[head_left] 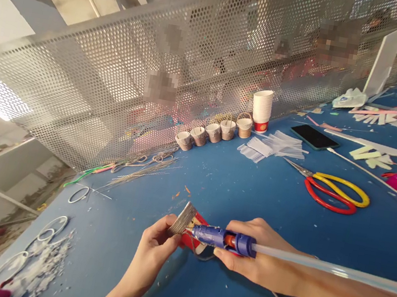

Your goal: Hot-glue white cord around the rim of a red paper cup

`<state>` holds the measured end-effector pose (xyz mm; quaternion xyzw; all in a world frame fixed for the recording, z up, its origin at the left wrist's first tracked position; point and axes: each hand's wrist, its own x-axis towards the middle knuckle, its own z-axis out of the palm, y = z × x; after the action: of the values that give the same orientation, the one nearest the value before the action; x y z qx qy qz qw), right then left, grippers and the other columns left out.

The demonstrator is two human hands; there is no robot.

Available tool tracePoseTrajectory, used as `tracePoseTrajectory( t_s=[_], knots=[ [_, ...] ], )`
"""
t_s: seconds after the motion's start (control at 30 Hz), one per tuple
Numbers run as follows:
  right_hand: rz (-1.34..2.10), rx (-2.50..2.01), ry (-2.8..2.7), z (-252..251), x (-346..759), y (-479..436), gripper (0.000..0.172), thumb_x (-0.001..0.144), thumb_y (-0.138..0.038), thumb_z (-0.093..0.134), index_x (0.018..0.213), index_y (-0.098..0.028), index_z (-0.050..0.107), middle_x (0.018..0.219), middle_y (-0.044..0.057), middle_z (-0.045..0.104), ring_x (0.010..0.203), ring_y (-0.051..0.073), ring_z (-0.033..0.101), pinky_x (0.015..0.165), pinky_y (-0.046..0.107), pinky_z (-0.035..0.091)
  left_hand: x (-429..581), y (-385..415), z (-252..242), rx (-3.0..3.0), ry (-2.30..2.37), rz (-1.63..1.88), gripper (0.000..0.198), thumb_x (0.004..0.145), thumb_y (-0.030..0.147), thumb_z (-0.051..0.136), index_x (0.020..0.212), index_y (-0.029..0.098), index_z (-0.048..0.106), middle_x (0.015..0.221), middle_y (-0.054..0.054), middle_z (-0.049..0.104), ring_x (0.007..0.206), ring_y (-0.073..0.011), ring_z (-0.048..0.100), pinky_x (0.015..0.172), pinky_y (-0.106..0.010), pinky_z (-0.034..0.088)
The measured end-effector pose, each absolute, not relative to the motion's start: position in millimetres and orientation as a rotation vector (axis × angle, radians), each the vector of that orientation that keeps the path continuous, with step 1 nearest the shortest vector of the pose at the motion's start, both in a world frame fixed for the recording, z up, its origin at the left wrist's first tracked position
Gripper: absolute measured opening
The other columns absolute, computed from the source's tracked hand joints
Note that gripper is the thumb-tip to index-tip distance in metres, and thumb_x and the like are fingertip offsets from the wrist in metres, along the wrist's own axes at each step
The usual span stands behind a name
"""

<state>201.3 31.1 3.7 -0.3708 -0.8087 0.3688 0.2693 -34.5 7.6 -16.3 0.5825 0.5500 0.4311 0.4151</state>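
Note:
My left hand (pixel 156 246) pinches a small red paper cup (pixel 202 219) whose rim end is wrapped in grey-brown cord (pixel 183 219). The cup lies tilted on its side just above the blue table. My right hand (pixel 254 255) is closed around a blue glue gun (pixel 210 235), with a long clear glue stick (pixel 331 269) running out of its back over my forearm. The gun's nozzle points left and meets the cup beside the wrapped cord; whether glue is coming out cannot be seen. A loop of thin cord hangs below the cup.
Small cord-wrapped baskets (pixel 213 132) and stacked paper cups (pixel 262 106) stand along a perforated metal screen (pixel 118 83). On the blue table (pixel 124 222) lie white strips (pixel 285 146), a phone (pixel 315 137), red-yellow scissors (pixel 332 192), loose cords (pixel 140 171) and rings (pixel 53 228). People are behind the screen.

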Motion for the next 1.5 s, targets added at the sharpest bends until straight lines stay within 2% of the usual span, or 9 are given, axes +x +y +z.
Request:
tracePoseTrajectory(
  t_s=[0.17, 0.4, 0.67, 0.8, 1.17, 1.5],
  knots=[
    [1.043, -1.047, -2.119, 7.1, 204.3, 37.5, 0.029, 0.083, -0.035, 0.051, 0.058, -0.020, 0.046, 0.053, -0.005, 0.047, 0.049, 0.009, 0.039, 0.052, 0.023, 0.031, -38.0, 8.3, -17.2, 1.460, 1.352, 1.101, 0.008, 0.077, 0.022, 0.058, 0.072, 0.016, 0.062, 0.066, 0.001, 0.059, 0.063, -0.0131, 0.052, 0.062, -0.023, 0.043],
    [1.149, -0.973, -2.092, 12.1, 213.2, 44.6, 0.028, 0.086, -0.036, 0.048, 0.063, -0.022, 0.053, 0.060, -0.004, 0.050, 0.056, 0.011, 0.044, 0.053, 0.021, 0.036, -39.0, 6.4, -17.0, 1.465, 1.349, 1.098, 0.008, 0.078, 0.021, 0.058, 0.073, 0.017, 0.062, 0.067, 0.001, 0.058, 0.064, -0.0131, 0.052, 0.063, -0.023, 0.043],
    [1.084, -1.045, -2.165, 10.5, 205.7, 36.3, 0.030, 0.082, -0.036, 0.053, 0.059, -0.019, 0.044, 0.056, -0.005, 0.049, 0.052, 0.009, 0.042, 0.059, 0.023, 0.035, -31.0, 7.8, -10.3, 1.449, 1.410, 1.098, 0.009, 0.075, 0.024, 0.060, 0.073, 0.015, 0.063, 0.064, 0.000, 0.058, 0.062, -0.0135, 0.051, 0.061, -0.023, 0.042],
    [1.039, -1.015, -2.174, 9.9, 203.6, 34.6, 0.030, 0.081, -0.034, 0.053, 0.057, -0.020, 0.042, 0.054, -0.006, 0.046, 0.050, 0.008, 0.039, 0.056, 0.023, 0.033, -28.3, 6.4, -8.4, 1.436, 1.419, 1.076, 0.009, 0.075, 0.024, 0.059, 0.075, 0.015, 0.063, 0.065, 0.000, 0.058, 0.062, -0.0137, 0.051, 0.062, -0.024, 0.043],
    [1.097, -1.011, -2.084, 8.6, 209.5, 46.0, 0.026, 0.082, -0.032, 0.055, 0.060, -0.019, 0.048, 0.055, -0.005, 0.050, 0.051, 0.009, 0.039, 0.050, 0.023, 0.032, -33.7, 5.9, -10.7, 1.457, 1.429, 1.078, 0.010, 0.073, 0.025, 0.060, 0.071, 0.016, 0.062, 0.064, 0.000, 0.058, 0.062, -0.0146, 0.051, 0.060, -0.024, 0.043],
    [1.125, -1.022, -2.108, 8.1, 210.2, 42.3, 0.029, 0.082, -0.034, 0.054, 0.059, -0.020, 0.046, 0.053, -0.006, 0.046, 0.051, 0.009, 0.039, 0.050, 0.022, 0.032, -40.1, 6.3, -17.1, 1.423, 1.328, 1.083, 0.008, 0.076, 0.022, 0.059, 0.071, 0.016, 0.061, 0.066, 0.000, 0.057, 0.063, -0.0138, 0.049, 0.062, -0.024, 0.042]
  ],
)
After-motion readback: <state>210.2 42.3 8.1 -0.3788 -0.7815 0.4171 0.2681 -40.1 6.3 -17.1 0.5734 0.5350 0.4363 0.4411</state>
